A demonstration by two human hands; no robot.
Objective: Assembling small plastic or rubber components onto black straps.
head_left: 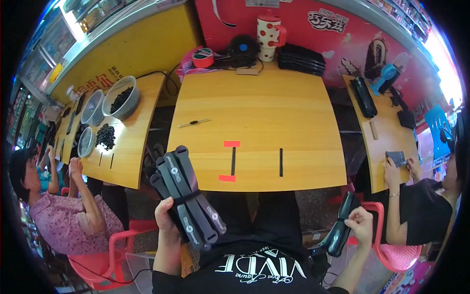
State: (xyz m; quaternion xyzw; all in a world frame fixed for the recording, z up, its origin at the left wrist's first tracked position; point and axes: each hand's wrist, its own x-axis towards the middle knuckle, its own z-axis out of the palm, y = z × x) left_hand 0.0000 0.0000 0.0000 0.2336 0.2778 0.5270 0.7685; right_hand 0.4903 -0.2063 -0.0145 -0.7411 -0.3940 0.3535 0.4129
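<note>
My left hand [166, 215] grips a bundle of long black straps [188, 196], banded together and fanned upward just below the front left corner of the yellow wooden table [264, 103]. My right hand [361, 223] holds a second black bundle [340, 228] low at my right side, beside a red chair. On the table lie a thin black pen-like tool [194, 122], two black marker strips [281, 162] and two red tape pieces [231, 144].
At the table's far edge stand a red-dotted mug [269, 34], a tape roll [202, 58] and a stack of black trays [301, 59]. A person sits at the left table with metal bowls [121, 97]; another person works at the right table [387, 132].
</note>
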